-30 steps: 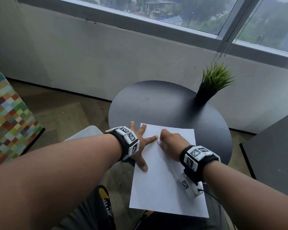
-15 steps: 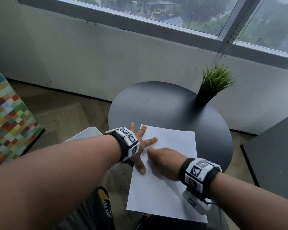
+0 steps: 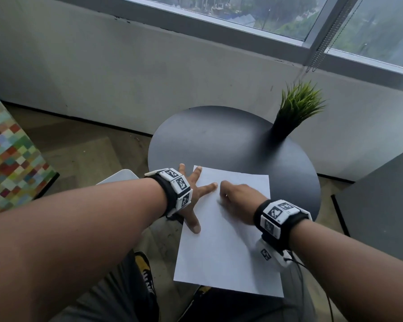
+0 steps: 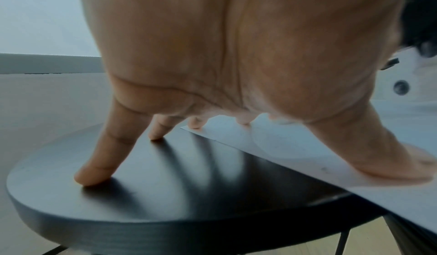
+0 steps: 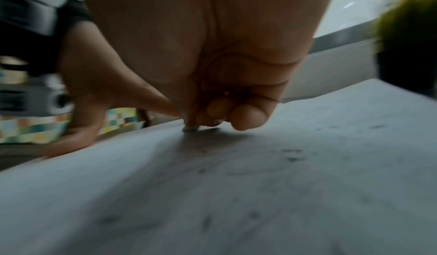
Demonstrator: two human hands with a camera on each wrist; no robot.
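A white sheet of paper [image 3: 223, 252] lies on the round black table [image 3: 219, 135] and overhangs its near edge. My left hand [image 3: 196, 196] is spread flat at the sheet's left edge: the thumb and two fingers press on the paper [image 4: 307, 156], and the other fingers rest on the table [image 4: 165, 184]. My right hand [image 3: 228, 194] is on the upper part of the sheet with its fingers curled. In the right wrist view its fingers [image 5: 246, 117] and thumb pinch a small pale object [image 5: 189, 128] against the paper [image 5: 236, 184]; blur hides what it is.
A green grass plant in a black pot [image 3: 296, 112] stands at the table's far right. A checkered colourful cushion [image 3: 9, 154] is to the left, a white seat [image 3: 119, 176] sits beside my left forearm, and a grey surface [image 3: 382, 205] is to the right. The wall and window lie beyond.
My right hand slid toward me and left over the sheet, then back away to near my left index finger. The left hand stayed pressed in place.
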